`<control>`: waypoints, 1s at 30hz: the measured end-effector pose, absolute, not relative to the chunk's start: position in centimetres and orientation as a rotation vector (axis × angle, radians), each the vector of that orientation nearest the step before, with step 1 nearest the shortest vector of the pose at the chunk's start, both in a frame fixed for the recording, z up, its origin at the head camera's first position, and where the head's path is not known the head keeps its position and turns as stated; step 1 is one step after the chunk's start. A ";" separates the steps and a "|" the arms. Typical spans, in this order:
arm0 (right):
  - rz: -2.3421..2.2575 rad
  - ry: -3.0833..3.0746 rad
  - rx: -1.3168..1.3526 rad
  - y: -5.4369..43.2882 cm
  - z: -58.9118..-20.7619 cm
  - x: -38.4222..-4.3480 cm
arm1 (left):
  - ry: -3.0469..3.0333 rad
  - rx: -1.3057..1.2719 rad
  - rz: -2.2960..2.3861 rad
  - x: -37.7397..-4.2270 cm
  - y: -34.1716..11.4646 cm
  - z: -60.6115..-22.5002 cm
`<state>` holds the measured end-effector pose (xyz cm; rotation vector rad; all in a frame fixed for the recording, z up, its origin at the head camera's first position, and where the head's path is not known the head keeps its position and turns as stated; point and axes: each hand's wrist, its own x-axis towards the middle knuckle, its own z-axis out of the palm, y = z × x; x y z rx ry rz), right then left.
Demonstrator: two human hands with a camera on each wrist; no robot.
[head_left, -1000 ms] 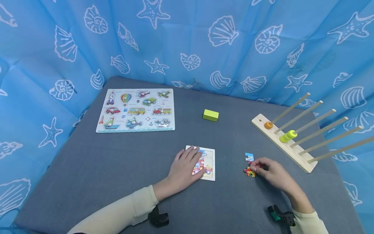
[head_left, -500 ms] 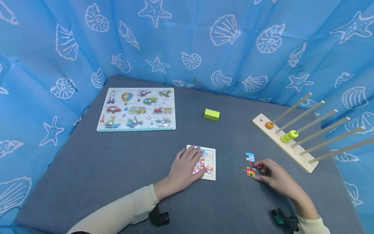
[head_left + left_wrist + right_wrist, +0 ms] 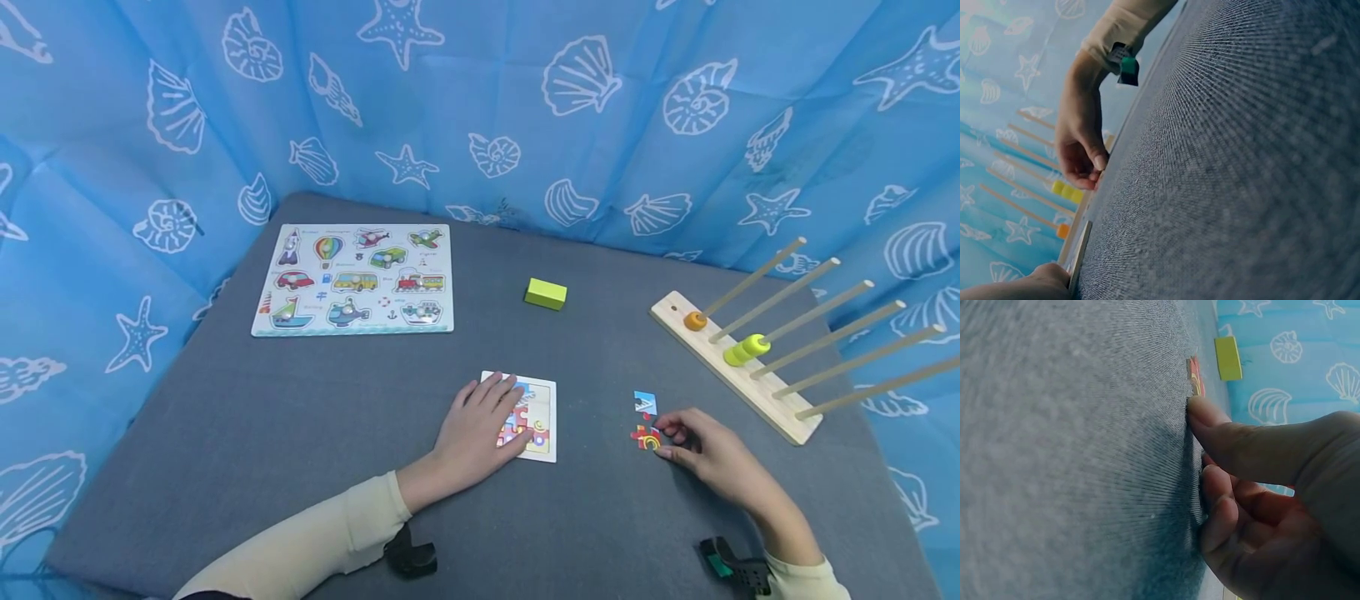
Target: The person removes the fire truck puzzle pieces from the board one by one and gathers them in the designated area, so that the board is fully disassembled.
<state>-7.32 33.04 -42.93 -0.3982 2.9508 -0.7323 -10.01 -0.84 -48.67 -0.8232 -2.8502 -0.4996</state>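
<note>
Left hand (image 3: pixel 472 435): fingers extended over the puzzle board (image 3: pixel 552 421), I judged to steady it. Right hand (image 3: pixel 708 454): fingers curled at loose pieces (image 3: pixel 647 438); pinching, I couldn't tell.

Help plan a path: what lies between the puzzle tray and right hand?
The head view shows loose puzzle pieces beside the hand, then bare cloth to the tray.

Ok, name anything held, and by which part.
Left hand rests on the puzzle board, holding nothing. Right hand is at the right edge of the red piece; grip unclear.
</note>
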 end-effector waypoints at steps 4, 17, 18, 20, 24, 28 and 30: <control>-0.732 2.945 -0.401 32.9 -42.8 -7.3 | -2.853 -0.819 -0.506 -9.8 -0.9 -48.6; -0.841 2.972 -0.704 26.0 -40.7 -7.0 | -2.874 -0.829 -0.617 -9.6 -1.1 -48.5; -0.866 2.956 -0.712 25.2 -40.9 -7.2 | -2.875 -0.828 -0.609 -9.6 -1.1 -48.5; -0.909 2.924 -0.706 23.5 -41.3 -7.6 | -2.875 -0.822 -0.587 -9.7 -1.1 -48.4; -0.960 2.877 -0.709 20.9 -42.4 -8.0 | -2.870 -0.809 -0.536 -9.8 -1.2 -48.4; -0.963 2.838 -0.664 19.5 -43.1 -8.0 | -2.858 -0.809 -0.509 -9.8 -1.0 -48.4; -0.949 2.829 -0.624 19.1 -43.3 -8.0 | -2.858 -0.818 -0.505 -9.9 -1.0 -48.4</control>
